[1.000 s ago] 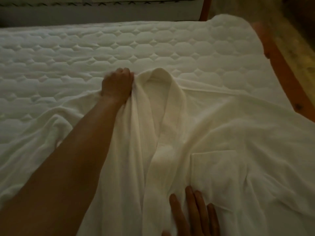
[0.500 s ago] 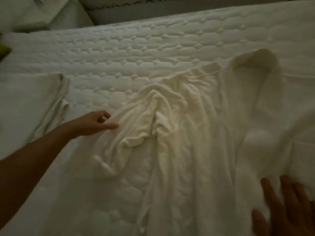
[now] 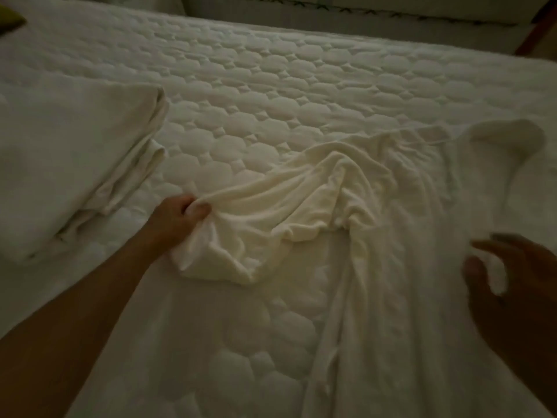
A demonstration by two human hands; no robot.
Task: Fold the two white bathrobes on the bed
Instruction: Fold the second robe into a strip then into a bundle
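At the far left a folded white bathrobe (image 3: 69, 164) lies on the quilted mattress (image 3: 271, 86), its layered edges facing right and its near corner close to the bed's near side. A strip of bare quilting separates it from the left hand (image 3: 177, 218), whose fingers and thumb are curled tight, pinching the cuff end of a crumpled sleeve (image 3: 271, 218). The sleeve runs rightward in bunched ridges to the second bathrobe (image 3: 407, 282), which lies open and flat across the near right part of the mattress, its front edge running down towards the camera and its collar (image 3: 512, 140) standing up in a loop at the far right. Beyond the sleeve the quilting lies bare up to the far edge. The right hand (image 3: 518, 285), blurred, is over the robe's right side with fingers spread wide, holding nothing; whether it touches the cloth cannot be told.
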